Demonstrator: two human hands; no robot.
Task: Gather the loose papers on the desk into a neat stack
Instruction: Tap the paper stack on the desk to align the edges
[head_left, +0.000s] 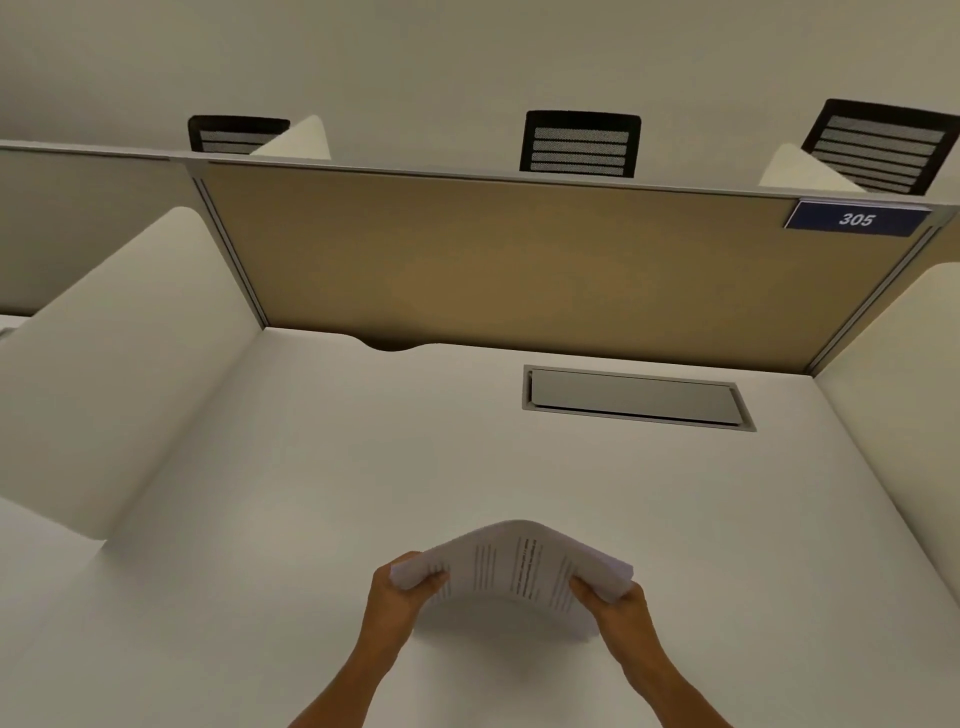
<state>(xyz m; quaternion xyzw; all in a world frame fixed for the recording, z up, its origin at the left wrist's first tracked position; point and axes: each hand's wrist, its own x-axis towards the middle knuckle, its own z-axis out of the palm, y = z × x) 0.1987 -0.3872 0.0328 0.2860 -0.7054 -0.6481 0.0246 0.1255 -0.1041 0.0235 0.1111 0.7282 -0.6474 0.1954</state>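
Note:
A bundle of printed white papers (514, 566) is held up above the white desk (311, 493), bowed upward in the middle. My left hand (402, 597) grips its left edge with the thumb on top. On the opposite side, my right hand (615, 610) pinches the right edge the same way. The sheets' edges look roughly aligned, with a slight fan at the right corner. The bundle's shadow falls on the desk below it. I see no other loose sheets on the desk.
A grey cable-port lid (636, 397) is set into the desk at the back right. A tan partition (519, 270) with a blue "305" label (856, 219) closes the back; white side dividers (119, 353) flank the desk. Black chair backs (579, 141) show beyond.

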